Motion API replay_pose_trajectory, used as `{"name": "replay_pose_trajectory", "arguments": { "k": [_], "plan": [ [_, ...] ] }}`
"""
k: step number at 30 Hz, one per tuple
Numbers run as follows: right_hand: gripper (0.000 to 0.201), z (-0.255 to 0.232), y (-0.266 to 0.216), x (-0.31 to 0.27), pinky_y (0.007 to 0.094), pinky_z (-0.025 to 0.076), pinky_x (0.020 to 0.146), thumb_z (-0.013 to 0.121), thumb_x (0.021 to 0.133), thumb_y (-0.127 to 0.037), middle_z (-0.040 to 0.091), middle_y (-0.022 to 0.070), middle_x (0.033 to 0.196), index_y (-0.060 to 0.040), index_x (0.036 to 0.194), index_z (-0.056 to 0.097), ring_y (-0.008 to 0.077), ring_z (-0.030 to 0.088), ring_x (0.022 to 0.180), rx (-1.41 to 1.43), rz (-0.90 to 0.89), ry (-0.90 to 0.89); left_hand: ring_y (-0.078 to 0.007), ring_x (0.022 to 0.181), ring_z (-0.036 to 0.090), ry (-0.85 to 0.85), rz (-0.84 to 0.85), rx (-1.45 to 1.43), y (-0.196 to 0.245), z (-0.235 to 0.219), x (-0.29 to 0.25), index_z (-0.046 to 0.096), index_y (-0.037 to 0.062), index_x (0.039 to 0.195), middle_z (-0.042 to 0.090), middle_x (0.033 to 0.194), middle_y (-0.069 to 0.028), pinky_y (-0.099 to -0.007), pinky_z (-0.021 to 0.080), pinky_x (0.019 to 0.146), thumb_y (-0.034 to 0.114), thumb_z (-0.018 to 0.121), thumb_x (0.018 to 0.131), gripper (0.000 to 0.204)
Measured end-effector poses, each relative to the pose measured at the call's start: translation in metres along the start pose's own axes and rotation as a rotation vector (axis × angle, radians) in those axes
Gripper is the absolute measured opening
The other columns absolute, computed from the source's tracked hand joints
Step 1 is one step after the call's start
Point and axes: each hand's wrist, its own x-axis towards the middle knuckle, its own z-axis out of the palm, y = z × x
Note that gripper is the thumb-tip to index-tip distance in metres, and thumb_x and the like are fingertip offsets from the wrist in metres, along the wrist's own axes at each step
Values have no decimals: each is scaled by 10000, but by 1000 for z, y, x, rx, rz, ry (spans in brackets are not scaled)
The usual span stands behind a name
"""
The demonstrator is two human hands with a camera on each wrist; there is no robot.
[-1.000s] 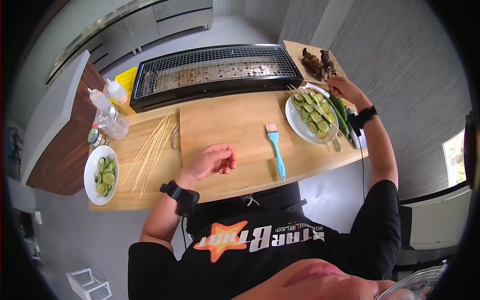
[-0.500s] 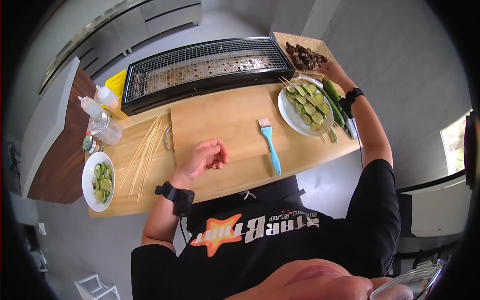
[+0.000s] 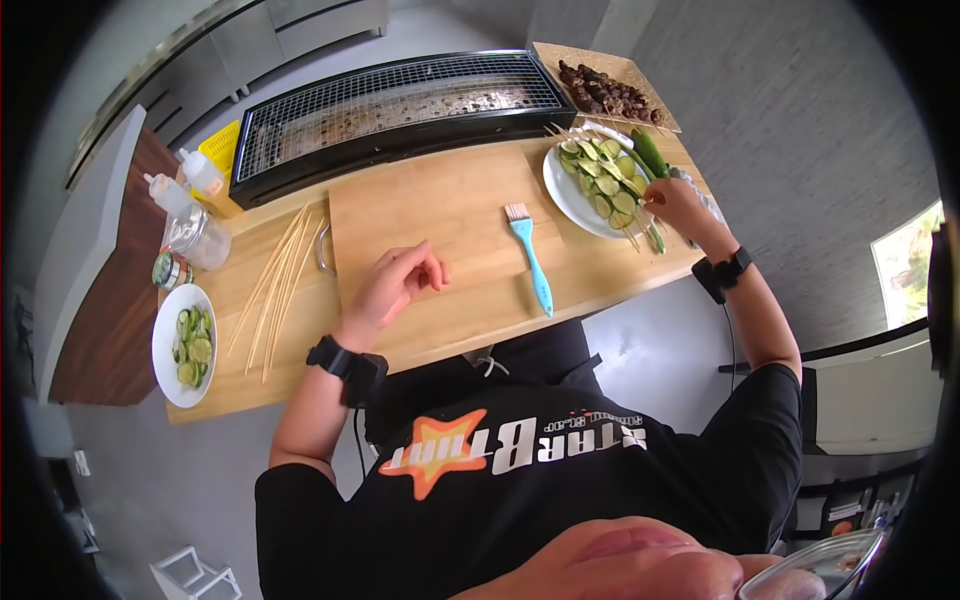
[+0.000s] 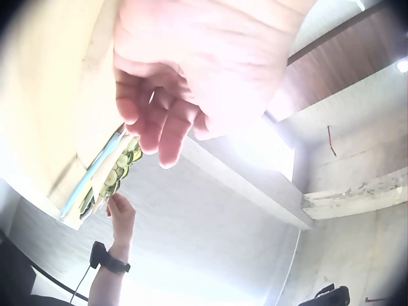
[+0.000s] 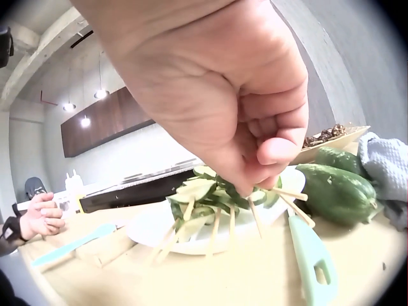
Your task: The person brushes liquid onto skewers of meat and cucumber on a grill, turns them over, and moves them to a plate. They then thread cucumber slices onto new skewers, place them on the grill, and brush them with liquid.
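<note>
My right hand (image 3: pixel 685 208) is at the right side of the white plate (image 3: pixel 565 200) of sliced cucumber skewers (image 3: pixel 603 175). In the right wrist view its thumb and fingertips pinch a skewer stick (image 5: pixel 255 218) at the slices' edge; other stick ends point outward over the plate's rim. My left hand (image 3: pixel 388 285) hovers over the front of the wooden board (image 3: pixel 440 205), fingers loosely curled, holding nothing. Between the hands lies a blue brush (image 3: pixel 530 262), bristles pointing away from me.
A black grill (image 3: pixel 400 115) spans the back, with a tray of dark meat skewers (image 3: pixel 605 92) to its right. Whole cucumbers (image 3: pixel 650 153) lie beside the plate. At left are bare sticks (image 3: pixel 270 295), a bowl of slices (image 3: pixel 184 385), a jar (image 3: pixel 203 243) and squeeze bottles (image 3: pixel 202 173).
My right hand has come back from the meat tray to the cucumber plate and now pinches a skewer stick. The left hand stays over the board, and the head view has shifted.
</note>
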Motion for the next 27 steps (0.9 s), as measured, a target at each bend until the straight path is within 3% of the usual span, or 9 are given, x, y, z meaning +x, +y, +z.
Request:
{"name": "replay_pose_trajectory", "arguments": {
  "k": [3, 4, 7, 11, 12, 16, 18, 21, 27],
  "plan": [
    [131, 4, 4, -1, 379, 481, 624, 618, 776, -111, 640, 178, 720, 9, 816, 651, 312, 626, 670, 43, 69, -40, -158, 744, 562, -24, -27, 87, -2, 1, 5, 564, 15, 701, 588, 769, -86, -280, 447, 732, 306, 364, 1017, 474],
    [138, 2, 2, -2, 374, 467, 605, 602, 801, -96, 631, 156, 696, 40, 811, 626, 258, 619, 643, -30, 68, -42, -149, 738, 563, -45, -50, 108, -1, -1, 7, 578, 18, 713, 598, 762, -83, -283, 445, 732, 332, 361, 1021, 491],
    [137, -6, 6, 2, 407, 471, 630, 571, 802, -102, 631, 199, 733, 19, 799, 635, 340, 618, 687, -126, -76, 75, -159, 718, 583, -74, -36, 277, 10, -3, 19, 588, 11, 817, 595, 715, -70, -283, 446, 729, 320, 354, 1021, 438],
    [186, -27, -42, 16, 345, 453, 577, 594, 840, -150, 598, 121, 649, 31, 798, 605, 203, 567, 586, 155, -13, 45, -161, 714, 603, -56, 3, 220, 13, -19, 43, 545, 1, 1043, 560, 652, -27, -279, 455, 744, 292, 349, 1021, 352],
    [197, -23, -50, 25, 289, 421, 534, 594, 870, -163, 554, 49, 615, 22, 802, 602, 118, 513, 565, 235, -78, 71, -161, 727, 605, -42, 6, 200, 11, -24, 48, 525, 2, 1086, 542, 632, -13, -281, 462, 758, 291, 355, 1020, 341],
    [214, -17, -117, 58, 245, 374, 493, 554, 922, -148, 511, -3, 608, -2, 766, 574, 73, 477, 545, 598, -88, -184, -146, 725, 607, 102, -34, 96, 13, -22, 47, 494, 28, 1185, 550, 683, -1, -274, 478, 750, 252, 403, 999, 304],
    [224, -12, -151, 79, 232, 362, 484, 536, 944, -141, 484, -21, 609, -5, 767, 560, 62, 464, 551, 601, -191, -291, -133, 728, 608, 103, -13, 72, 11, -27, 46, 501, 52, 1189, 570, 754, -4, -256, 477, 723, 233, 439, 981, 283],
    [255, 12, -190, 117, 232, 384, 519, 549, 928, -165, 513, -1, 587, -16, 722, 569, 75, 493, 551, 753, -130, -388, -123, 731, 609, 57, -28, 38, 12, -30, 43, 510, 68, 1180, 585, 836, -11, -234, 471, 688, 206, 486, 954, 266],
    [245, 69, -217, 198, 214, 408, 503, 588, 905, -156, 564, 12, 643, -15, 704, 599, 75, 516, 569, 806, -103, -373, -121, 731, 608, 29, -71, 87, 18, -27, 39, 527, 57, 1132, 587, 853, -18, -231, 469, 670, 181, 504, 943, 227]
  ]
}}
